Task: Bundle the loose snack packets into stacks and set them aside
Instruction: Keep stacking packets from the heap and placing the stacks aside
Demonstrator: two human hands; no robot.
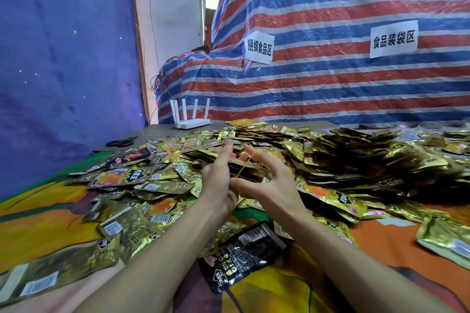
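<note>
Stack in hand: we see a thin stack [245,169] of gold packets held up between both hands, well in front of the router [192,119] and on our side of it.
Rubber band: a yellow rubber band [243,166] runs slantwise across the stack. We cannot tell how many turns it has.
Left hand: the left hand [218,180] grips the stack's near end as far as we can see, with the forefinger stuck out straight.
Right hand: the right hand [270,180] is splayed close beside the left, fingers apart and lightly bent. The band looks stretched off them.
Loose packets: the loose packets [152,185] lie thick from just in front of the router down toward us, unsorted, many face down.
Dark heap: well to the right of the router, a dark heap [376,157] of packets stands on edge. We take these for finished bundles, though no bands show there.
Progress: we judge this bundle half tied, a fair share already set aside, and a large share still loose.
Strays: a black packet [244,249] lies farthest from the router, nearest us. The scissors [121,142] lie near the router's left.
Backdrop: a striped tarp [330,84] hangs behind the router.
</note>
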